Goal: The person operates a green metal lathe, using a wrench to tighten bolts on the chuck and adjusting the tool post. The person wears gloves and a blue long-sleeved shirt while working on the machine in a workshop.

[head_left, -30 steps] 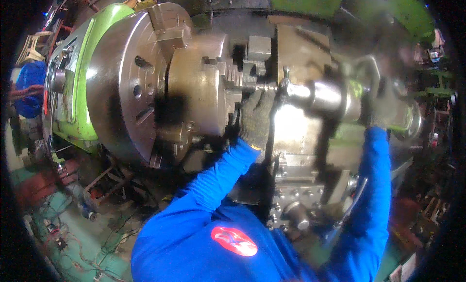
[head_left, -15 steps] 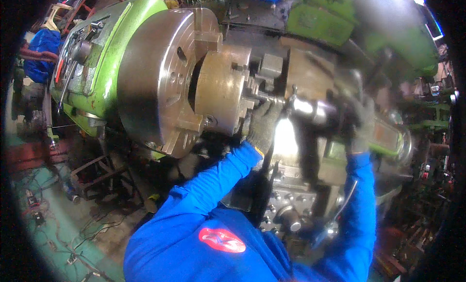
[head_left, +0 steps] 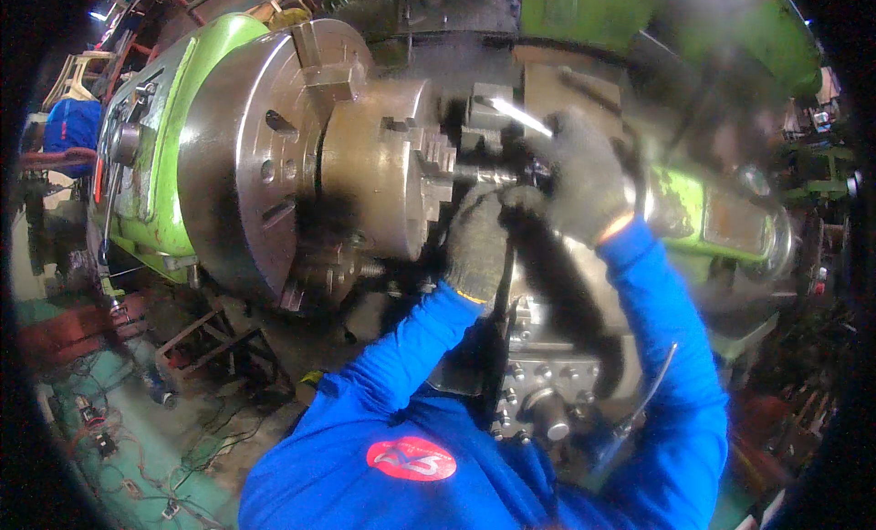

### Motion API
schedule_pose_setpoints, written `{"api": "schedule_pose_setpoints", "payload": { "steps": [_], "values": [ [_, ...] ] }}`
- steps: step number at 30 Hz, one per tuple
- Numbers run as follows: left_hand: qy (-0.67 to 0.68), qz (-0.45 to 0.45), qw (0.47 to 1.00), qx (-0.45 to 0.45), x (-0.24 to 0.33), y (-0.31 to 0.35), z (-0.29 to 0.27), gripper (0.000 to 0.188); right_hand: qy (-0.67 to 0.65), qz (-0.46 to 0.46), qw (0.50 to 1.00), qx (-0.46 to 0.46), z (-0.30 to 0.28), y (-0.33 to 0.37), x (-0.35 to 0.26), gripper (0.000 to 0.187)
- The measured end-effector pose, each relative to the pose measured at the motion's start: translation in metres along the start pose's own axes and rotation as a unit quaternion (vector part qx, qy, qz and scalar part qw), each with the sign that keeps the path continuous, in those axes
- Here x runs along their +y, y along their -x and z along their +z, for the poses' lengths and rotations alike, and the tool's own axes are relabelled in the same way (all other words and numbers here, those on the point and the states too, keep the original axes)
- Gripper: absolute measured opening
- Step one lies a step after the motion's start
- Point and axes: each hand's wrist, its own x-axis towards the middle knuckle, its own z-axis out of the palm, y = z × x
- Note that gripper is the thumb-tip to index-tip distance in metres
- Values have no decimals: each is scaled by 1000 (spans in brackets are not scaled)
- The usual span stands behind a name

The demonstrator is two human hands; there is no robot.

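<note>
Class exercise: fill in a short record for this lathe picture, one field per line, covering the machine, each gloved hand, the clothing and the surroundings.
Machine: green lathe with a large steel chuck
Workpiece: short metal shaft sticking out of the chuck
Left hand: grey glove, just below the shaft
Right hand: grey glove, closed around a blurred bright metal tool at the shaft's end
Clothing: blue sleeves
Surroundings: cluttered floor with cables

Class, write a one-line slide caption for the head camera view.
Two grey-gloved hands, left and right, work at a short steel shaft protruding from the green lathe's large steel chuck.
</note>
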Motion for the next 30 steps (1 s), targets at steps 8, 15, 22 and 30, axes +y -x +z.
{"api": "schedule_pose_setpoints", "payload": {
  "steps": [8,15,22,30],
  "values": [
    [1,-3,1000,-4,2,7,-4,34,36,3,998,-54,11,-5,-3,49],
    [10,-10,1000,-12,1,5,-6,36,34,16,998,-44,19,-7,-6,36],
    [22,-17,999,-16,-1,3,-7,37,53,21,994,-93,14,-11,-8,33],
    [35,-27,999,-23,-2,0,-8,39,50,19,996,-71,18,-11,-6,31]
  ]
}}
